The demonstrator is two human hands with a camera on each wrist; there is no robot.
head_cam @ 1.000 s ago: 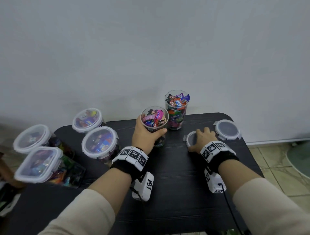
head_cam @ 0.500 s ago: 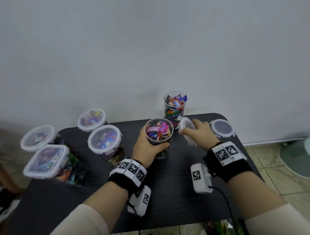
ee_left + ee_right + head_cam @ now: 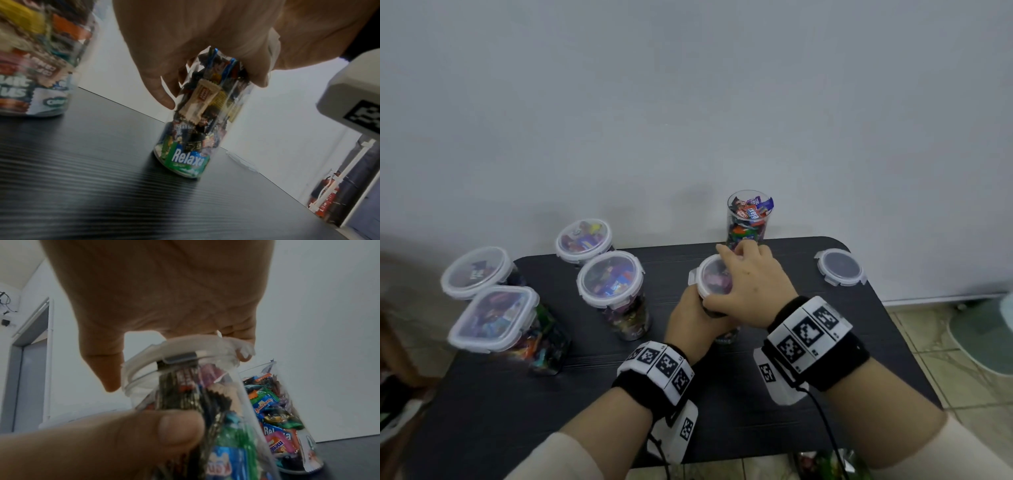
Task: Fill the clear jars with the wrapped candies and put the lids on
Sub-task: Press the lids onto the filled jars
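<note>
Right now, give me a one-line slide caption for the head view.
Left hand steadies a candy-filled jar while right hand sets its lid on top.

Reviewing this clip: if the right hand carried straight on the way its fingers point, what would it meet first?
Most likely the open jar by the wall: the right hand, resting on the lid of the held jar, has fingertips pointing at its base. Depth between them is unclear; past it stands the wall.

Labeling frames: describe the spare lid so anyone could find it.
Start at the black table and go to its far right corner. The spare lid lies flat there, right of both hands. It is the only lid not on a jar.
</note>
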